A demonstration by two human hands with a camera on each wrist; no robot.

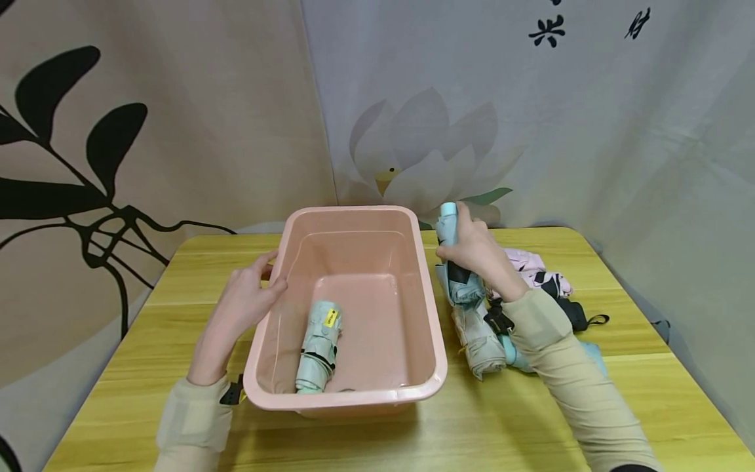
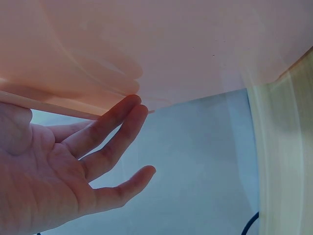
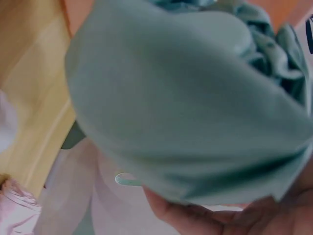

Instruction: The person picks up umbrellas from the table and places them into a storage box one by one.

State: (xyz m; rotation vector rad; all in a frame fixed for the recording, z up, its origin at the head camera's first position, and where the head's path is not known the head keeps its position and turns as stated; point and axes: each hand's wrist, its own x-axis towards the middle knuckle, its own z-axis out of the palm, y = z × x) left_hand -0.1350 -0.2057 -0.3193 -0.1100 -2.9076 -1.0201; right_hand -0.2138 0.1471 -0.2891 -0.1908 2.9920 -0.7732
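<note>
The tabletop (image 1: pixel 354 442) carries a pink tub (image 1: pixel 377 305), left of a loose heap of folded umbrellas (image 1: pixel 525 261). The left hand (image 1: pixel 244 298) has its grip on the tub's left rim, fingers against the outer wall. The right hand (image 1: pixel 480 252) has its grip closed around a blue-green umbrella (image 1: pixel 466 290), right of the tub. Inside the tub, near left, lies a mint umbrella (image 1: pixel 318 347) bearing a yellow label (image 1: pixel 331 318).
</note>
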